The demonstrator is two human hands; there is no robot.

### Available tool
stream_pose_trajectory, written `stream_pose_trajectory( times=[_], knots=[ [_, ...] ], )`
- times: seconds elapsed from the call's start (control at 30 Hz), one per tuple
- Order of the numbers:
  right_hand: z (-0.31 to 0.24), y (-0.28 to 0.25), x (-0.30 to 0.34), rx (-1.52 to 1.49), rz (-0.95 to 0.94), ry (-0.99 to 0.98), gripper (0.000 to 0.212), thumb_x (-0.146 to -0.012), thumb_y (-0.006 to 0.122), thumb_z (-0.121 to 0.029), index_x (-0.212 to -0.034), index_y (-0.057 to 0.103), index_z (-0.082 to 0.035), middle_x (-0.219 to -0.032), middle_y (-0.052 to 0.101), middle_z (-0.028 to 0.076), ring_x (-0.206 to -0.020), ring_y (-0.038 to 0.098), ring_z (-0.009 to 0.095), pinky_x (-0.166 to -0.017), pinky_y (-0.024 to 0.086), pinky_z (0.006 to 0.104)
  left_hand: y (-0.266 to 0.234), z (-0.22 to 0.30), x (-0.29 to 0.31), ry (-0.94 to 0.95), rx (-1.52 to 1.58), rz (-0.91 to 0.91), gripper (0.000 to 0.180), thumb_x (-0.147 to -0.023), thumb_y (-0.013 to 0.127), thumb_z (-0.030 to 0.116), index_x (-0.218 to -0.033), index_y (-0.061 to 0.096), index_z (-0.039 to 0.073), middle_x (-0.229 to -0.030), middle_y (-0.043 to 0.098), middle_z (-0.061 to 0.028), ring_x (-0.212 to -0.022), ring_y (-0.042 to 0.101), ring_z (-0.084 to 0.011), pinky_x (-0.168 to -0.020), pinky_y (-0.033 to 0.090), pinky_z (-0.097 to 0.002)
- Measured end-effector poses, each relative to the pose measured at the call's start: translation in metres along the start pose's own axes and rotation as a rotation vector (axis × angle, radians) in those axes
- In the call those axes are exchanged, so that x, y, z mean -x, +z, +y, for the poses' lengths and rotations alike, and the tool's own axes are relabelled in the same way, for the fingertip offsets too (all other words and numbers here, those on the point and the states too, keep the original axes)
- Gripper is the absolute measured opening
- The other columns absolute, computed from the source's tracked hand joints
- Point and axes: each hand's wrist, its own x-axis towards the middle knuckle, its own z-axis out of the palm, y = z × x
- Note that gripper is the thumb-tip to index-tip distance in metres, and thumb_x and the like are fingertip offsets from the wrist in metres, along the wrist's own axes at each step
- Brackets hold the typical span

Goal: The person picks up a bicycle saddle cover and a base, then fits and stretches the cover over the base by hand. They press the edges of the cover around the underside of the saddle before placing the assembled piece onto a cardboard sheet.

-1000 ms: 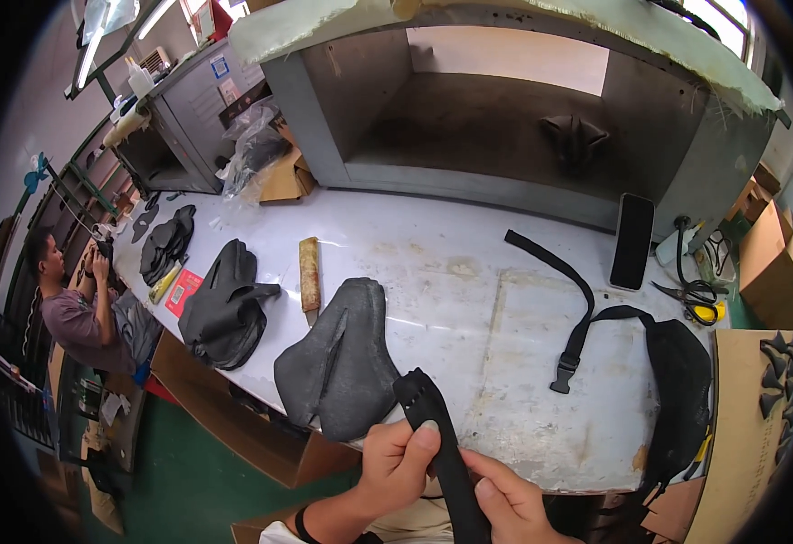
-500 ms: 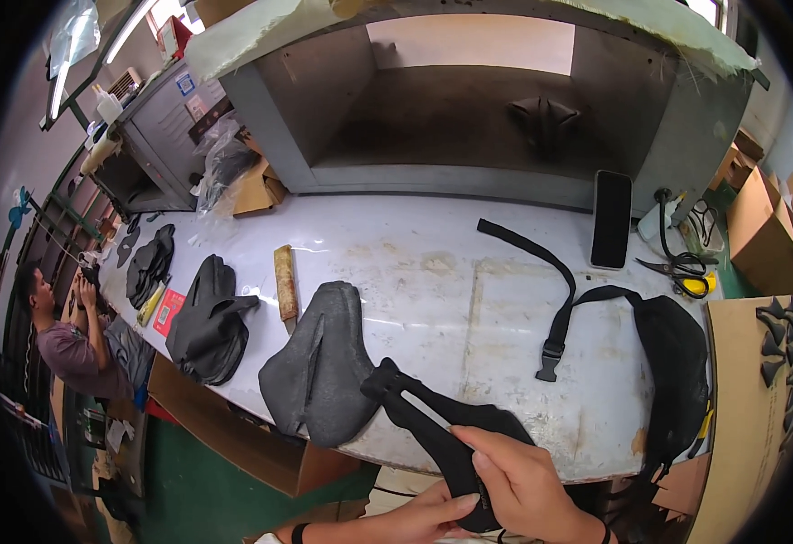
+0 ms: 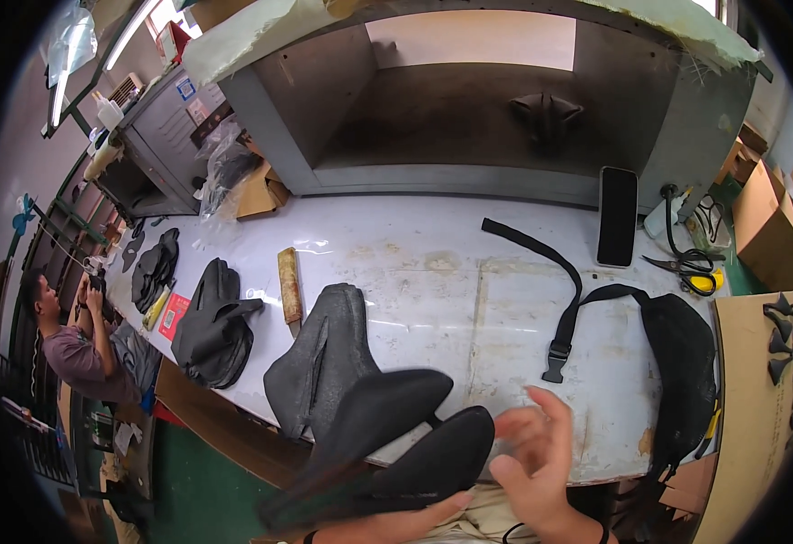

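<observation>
Over the table's front edge I hold a black bicycle saddle, split down its middle into two rounded wings. Its narrow end points to the lower left and is blurred. My left hand grips its lower side from underneath, with most of its fingers hidden. My right hand is just right of the saddle, its fingers spread and curved, holding nothing. Behind the held piece lies a dark grey saddle-shaped piece with a long slit, partly covered by it.
A knife with a wrapped handle and folded black covers lie leftward. A phone, scissors and a black waist bag with strap are rightward. A grey metal box stands behind. A person is at far left.
The saddle has been turned round, so its wide wings now face up and right and its narrow end swings down left. My right hand has let go of it.
</observation>
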Motion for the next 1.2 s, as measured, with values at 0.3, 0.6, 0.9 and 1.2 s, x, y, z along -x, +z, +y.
stream_pose_trajectory(
  times=[0.3,0.6,0.9,1.2],
  knots=[
    [-0.013,-0.012,0.005,-0.085,-0.031,0.31,0.047,-0.074,0.074,0.008,-0.115,0.05,0.002,-0.093,0.065,0.01,-0.084,0.064,0.014,-0.075,0.054,0.0257,-0.011,0.038,-0.006,-0.11,0.28,0.004,0.036,-0.088,0.066,0.015,-0.118,0.055,-0.001,-0.113,0.06,-0.0122,-0.106,0.057,-0.0179,-0.089,0.046,-0.03],
    [-0.022,-0.012,-0.006,0.418,-0.475,0.3,0.017,-0.09,0.065,-0.011,-0.081,0.056,0.001,-0.07,0.063,0.006,-0.063,0.058,0.008,-0.058,0.048,0.0238,-0.031,0.073,-0.01,-0.379,-0.25,-0.235,0.039,-0.083,0.071,0.009,-0.121,0.064,0.011,-0.115,0.056,-0.0116,-0.102,0.056,-0.0177,-0.088,0.043,-0.0295],
    [0.001,-0.023,0.006,0.006,-0.362,0.659,0.025,-0.097,0.052,-0.017,-0.079,0.057,0.0,-0.063,0.052,0.003,-0.056,0.046,0.008,-0.052,0.038,0.0256,-0.053,0.038,0.012,0.233,-0.331,-0.411,0.034,-0.083,0.069,0.006,-0.116,0.067,0.013,-0.118,0.055,-0.0125,-0.099,0.058,-0.0207,-0.086,0.044,-0.0305],
    [-0.012,-0.031,-0.015,0.159,-0.793,0.556,0.022,-0.097,0.053,-0.016,-0.086,0.059,0.002,-0.075,0.053,-0.001,-0.071,0.046,0.008,-0.067,0.037,0.0239,-0.032,0.045,-0.001,0.36,-0.414,-0.319,0.024,-0.094,0.057,0.02,-0.105,0.056,-0.001,-0.086,0.06,-0.011,-0.075,0.06,-0.0197,-0.067,0.049,-0.0287]
  ],
)
